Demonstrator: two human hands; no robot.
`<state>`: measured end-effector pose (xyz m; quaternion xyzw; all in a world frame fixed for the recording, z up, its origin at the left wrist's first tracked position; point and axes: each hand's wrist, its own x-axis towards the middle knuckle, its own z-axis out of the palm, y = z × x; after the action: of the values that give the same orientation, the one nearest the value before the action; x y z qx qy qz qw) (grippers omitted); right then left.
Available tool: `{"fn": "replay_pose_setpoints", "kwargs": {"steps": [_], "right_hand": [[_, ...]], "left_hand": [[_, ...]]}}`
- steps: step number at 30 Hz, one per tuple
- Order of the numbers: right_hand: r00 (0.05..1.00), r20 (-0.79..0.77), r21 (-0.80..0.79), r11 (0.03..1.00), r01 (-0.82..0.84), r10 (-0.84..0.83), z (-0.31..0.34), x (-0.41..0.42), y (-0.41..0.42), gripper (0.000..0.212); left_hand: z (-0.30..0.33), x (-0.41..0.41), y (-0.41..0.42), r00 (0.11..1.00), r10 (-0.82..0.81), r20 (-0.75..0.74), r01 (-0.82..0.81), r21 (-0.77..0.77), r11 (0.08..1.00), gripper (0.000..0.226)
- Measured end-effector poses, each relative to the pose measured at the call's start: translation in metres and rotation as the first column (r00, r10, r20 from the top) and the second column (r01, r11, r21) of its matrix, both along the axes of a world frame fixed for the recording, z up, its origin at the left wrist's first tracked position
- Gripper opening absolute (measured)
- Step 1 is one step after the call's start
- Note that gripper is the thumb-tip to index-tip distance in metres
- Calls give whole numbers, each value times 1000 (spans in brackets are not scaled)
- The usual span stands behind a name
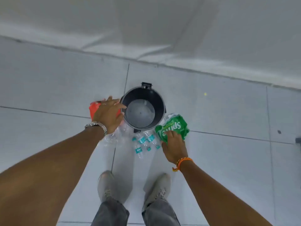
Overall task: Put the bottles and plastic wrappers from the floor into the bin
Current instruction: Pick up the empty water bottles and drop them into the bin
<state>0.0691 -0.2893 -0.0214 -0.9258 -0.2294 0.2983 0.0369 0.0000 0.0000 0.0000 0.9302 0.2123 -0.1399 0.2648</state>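
Observation:
A round black bin (160, 101) stands open on the floor, with nothing visible inside it. My left hand (109, 114) is just left of its rim, over a red plastic wrapper (94, 107); its grip is hidden from me. My right hand (173, 144) grasps a crumpled green Sprite wrapper (175, 126) at the bin's lower right. Three small clear bottles with teal labels (143, 142) lie on the floor below the bin. Crumpled clear plastic (114, 136) lies under my left wrist.
Light grey floor tiles (228, 160) spread all round. A white wall (146, 30) runs behind the bin. My two feet in grey shoes (133, 186) stand just short of the bottles. A dark object (298, 141) shows at the right edge.

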Motion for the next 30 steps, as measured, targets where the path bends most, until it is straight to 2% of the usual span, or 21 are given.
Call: {"fn": "replay_pose_setpoints", "kwargs": {"steps": [4,6,10,13,18,21,24,28,30], "right_hand": [[990,-121,-152,985,-86,68,-90,-24,4,40],[987,-145,-180,979,-97,71,-131,-39,16,40],[965,-259,-180,984,-15,-32,-195,-72,50,46],[962,-251,-198,979,57,-106,-232,-91,75,54],[975,-146,-260,958,123,-165,-263,-101,93,58],[969,-176,-273,954,123,-176,-265,-97,88,47],[959,-201,-301,944,132,-198,-262,-97,74,48],[979,-158,-279,957,80,-128,-269,-99,79,60],[985,-134,-279,958,71,-112,-275,-104,88,58]], "left_hand": [[-84,3,3,991,129,22,-129,-6,992,34],[-125,10,2,980,184,78,-184,-18,983,34],[-175,17,-3,970,215,113,-216,-9,976,39],[-200,17,-9,963,239,129,-240,-6,971,45],[-219,13,-15,940,274,203,-284,20,959,48],[-225,12,-18,927,287,241,-299,15,954,48],[-227,11,-22,924,292,248,-305,15,952,48],[-228,13,-18,926,274,261,-287,11,958,48],[-233,12,-15,918,280,281,-295,9,956,48]]}}
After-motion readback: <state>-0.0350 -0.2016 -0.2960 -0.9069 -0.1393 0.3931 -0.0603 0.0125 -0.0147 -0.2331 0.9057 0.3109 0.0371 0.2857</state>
